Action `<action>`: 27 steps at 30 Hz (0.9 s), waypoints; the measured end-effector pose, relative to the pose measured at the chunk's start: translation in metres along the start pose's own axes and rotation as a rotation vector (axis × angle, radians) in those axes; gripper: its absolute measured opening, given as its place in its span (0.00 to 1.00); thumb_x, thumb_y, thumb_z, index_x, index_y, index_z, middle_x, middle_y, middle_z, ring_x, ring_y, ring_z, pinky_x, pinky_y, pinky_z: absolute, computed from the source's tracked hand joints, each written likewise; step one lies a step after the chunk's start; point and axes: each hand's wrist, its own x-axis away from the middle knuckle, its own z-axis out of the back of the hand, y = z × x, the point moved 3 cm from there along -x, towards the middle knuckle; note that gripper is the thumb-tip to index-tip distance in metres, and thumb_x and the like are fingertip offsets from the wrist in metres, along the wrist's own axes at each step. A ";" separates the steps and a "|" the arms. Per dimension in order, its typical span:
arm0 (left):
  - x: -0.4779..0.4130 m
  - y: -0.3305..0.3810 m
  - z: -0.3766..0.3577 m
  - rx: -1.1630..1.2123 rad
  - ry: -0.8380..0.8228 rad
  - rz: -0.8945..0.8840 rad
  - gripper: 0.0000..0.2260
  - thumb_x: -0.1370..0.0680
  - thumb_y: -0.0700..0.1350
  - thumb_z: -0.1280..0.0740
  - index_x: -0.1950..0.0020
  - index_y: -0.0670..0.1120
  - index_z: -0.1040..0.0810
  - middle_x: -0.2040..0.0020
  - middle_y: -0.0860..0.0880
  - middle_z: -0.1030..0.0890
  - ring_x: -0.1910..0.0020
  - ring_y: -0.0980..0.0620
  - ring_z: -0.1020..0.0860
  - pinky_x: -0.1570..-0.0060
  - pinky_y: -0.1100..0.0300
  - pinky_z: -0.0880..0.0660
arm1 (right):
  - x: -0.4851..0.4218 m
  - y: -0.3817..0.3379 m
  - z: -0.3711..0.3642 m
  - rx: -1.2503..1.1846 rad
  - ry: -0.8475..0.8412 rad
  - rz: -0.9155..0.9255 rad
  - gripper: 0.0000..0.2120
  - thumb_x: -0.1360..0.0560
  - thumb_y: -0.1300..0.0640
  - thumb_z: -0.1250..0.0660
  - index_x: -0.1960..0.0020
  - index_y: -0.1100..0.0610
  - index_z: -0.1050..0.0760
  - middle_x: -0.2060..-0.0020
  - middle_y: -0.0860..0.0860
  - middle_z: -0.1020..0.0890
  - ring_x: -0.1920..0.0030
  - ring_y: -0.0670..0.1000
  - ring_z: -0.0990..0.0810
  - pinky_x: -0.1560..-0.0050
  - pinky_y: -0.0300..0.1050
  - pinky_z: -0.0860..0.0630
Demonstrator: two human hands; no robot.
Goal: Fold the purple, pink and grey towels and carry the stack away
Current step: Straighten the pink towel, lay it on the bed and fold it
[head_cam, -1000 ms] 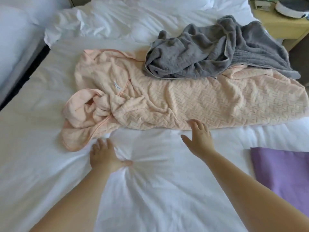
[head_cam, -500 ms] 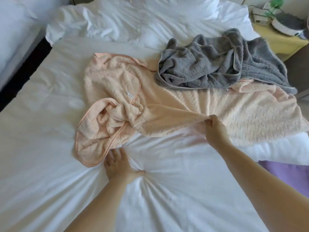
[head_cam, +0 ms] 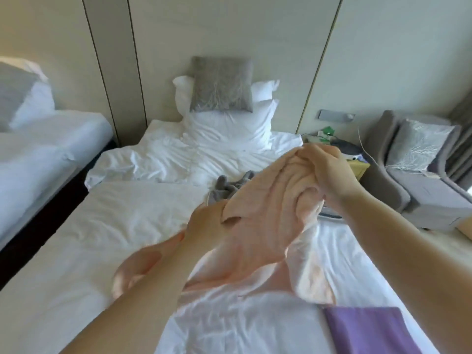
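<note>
Head view: both hands grip the soft pink woven towel (head_cam: 258, 226), lifted above the white-sheeted bed (head_cam: 102, 226). Right hand (head_cam: 329, 175) is clenched on its upper edge; left hand (head_cam: 207, 226) pinches lower. Crumpled grey towel (head_cam: 226, 190) lies behind; folded purple towel (head_cam: 367, 330) sits near. Step judged: pink fold beginning; next, find corners and spread flat.

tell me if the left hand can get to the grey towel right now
Probably not yet: the left hand and right hand both grip the raised pink towel, which hangs in front of the grey towel.
</note>
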 end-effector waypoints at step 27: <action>0.048 0.304 0.133 0.451 0.144 -0.302 0.03 0.27 0.42 0.33 0.59 0.49 0.24 0.61 0.50 0.20 0.60 0.49 0.22 0.58 0.52 0.23 | 0.051 -0.150 0.134 -0.061 -0.123 0.023 0.13 0.22 0.53 0.38 0.56 0.60 0.21 0.58 0.56 0.16 0.55 0.56 0.19 0.49 0.53 0.23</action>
